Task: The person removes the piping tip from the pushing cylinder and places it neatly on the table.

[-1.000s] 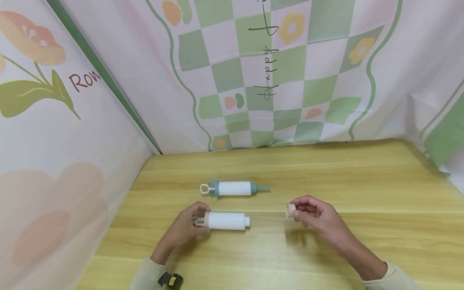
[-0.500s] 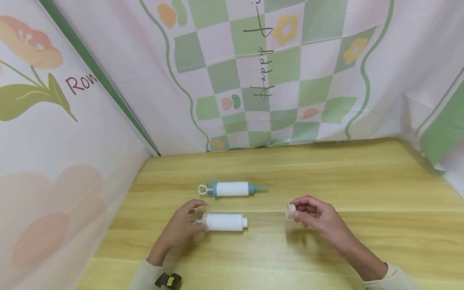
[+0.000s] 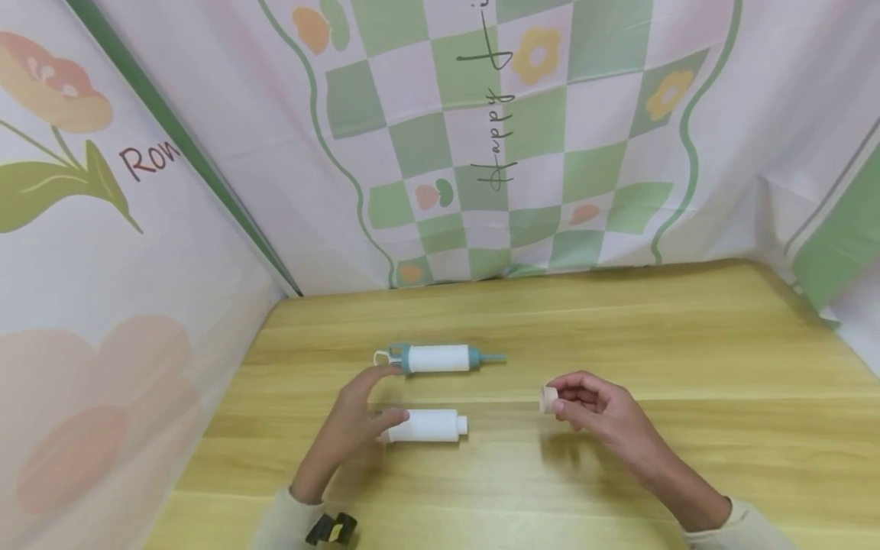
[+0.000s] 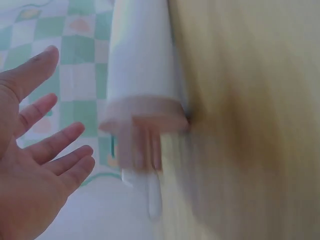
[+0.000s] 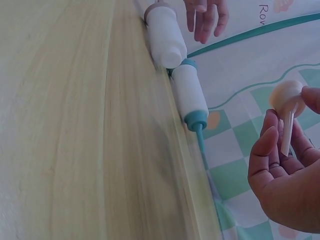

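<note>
A syringe with a white barrel (image 3: 429, 425) and a narrow bare neck lies on the table. In the left wrist view its beige collar (image 4: 145, 114) and a pale looped plunger handle (image 4: 155, 195) show, blurred. My left hand (image 3: 351, 416) is over the collar end, fingers spread and apart from the barrel in the left wrist view; from the head, thumb and palm hide that end. My right hand (image 3: 601, 409) pinches a beige nozzle cap (image 5: 287, 97) between thumb and fingers, its thin spout pointing down past the fingers in the right wrist view.
Behind the white-barrelled syringe lies a second syringe (image 3: 440, 358) with blue-green ends, its nozzle pointing right. The wooden table (image 3: 653, 328) ends at a patterned curtain (image 3: 536, 153) at the back and another cloth (image 3: 124, 305) on the left.
My left hand has let go of the syringe's collar end, its fingers opening and lifting over it. The right hand still holds the nozzle cap in the same place. The head view has shifted slightly.
</note>
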The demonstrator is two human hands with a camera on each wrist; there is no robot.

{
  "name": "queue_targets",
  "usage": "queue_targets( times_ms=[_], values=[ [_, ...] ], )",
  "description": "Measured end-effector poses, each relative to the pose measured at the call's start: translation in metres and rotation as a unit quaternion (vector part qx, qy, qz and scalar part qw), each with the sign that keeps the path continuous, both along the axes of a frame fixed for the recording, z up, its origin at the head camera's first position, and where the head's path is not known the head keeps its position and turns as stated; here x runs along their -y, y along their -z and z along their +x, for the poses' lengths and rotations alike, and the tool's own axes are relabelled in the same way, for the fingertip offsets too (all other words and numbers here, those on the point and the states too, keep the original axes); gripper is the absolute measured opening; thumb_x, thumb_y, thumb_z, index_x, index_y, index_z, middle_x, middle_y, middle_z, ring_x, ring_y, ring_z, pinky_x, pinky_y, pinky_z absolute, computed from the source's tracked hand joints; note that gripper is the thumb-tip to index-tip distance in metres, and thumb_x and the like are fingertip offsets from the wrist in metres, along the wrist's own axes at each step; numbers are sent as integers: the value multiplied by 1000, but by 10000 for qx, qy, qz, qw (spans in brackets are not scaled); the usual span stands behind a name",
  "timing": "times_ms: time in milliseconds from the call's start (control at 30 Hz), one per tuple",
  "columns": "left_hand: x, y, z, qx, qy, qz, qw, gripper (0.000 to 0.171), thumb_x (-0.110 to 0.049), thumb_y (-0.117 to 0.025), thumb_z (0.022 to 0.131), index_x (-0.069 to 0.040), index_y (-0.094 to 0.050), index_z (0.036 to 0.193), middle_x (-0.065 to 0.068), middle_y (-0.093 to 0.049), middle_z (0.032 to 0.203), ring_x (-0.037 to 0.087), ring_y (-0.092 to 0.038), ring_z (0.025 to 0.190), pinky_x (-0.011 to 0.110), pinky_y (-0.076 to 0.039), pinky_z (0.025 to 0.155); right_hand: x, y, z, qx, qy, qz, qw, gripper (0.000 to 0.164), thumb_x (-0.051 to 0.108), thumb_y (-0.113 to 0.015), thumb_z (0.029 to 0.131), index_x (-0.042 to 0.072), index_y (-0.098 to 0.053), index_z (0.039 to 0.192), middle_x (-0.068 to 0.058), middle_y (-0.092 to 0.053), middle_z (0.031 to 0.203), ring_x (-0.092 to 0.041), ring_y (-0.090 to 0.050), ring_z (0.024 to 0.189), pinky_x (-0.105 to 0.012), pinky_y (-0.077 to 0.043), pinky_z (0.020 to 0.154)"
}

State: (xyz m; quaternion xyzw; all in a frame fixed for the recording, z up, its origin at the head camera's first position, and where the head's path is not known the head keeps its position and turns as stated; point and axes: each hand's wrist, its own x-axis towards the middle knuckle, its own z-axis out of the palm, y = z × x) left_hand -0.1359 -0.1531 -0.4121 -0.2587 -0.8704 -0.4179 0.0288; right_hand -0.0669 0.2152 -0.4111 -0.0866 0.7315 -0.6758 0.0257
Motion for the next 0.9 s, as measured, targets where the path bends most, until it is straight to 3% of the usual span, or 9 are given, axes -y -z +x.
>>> queue_targets(
  times_ms=[133,400,600,900],
  values=[
    [-18,2,-3,68,42,296,9995,54,-6,-83,80,-4,-62,129,11,-62,131,32,-52,128,55,-41,104,-1,0,2,-21,68,34,10000,30,8,-63,98,-9,-57,122,-18,-63,107,-26,-66,91,-29,-55,71],
    [-37,7,-5,228,78,418,9988,53,-4,-83,80,-10,-63,129,3,-64,129,24,-54,125,48,-42,105,-3,-1,5,-51,111,51,9999,29,8,-63,98,-9,-57,121,-18,-63,107,-25,-66,90,-29,-55,71],
    [-48,1,-7,38,334,543,9980,52,-4,-83,80,-7,-63,128,5,-64,128,27,-56,124,54,-42,103,-2,-3,3,-90,85,89,9999,29,8,-64,98,-9,-58,121,-19,-63,108,-27,-65,91,-29,-55,71],
    [-66,-4,-4,188,609,980,9931,47,-1,-81,81,-3,-64,125,14,-65,125,24,-57,120,51,-45,102,1,-8,0,-107,-11,84,9999,30,10,-66,97,-7,-59,121,-17,-64,109,-28,-66,92,-31,-55,73]
  ],
)
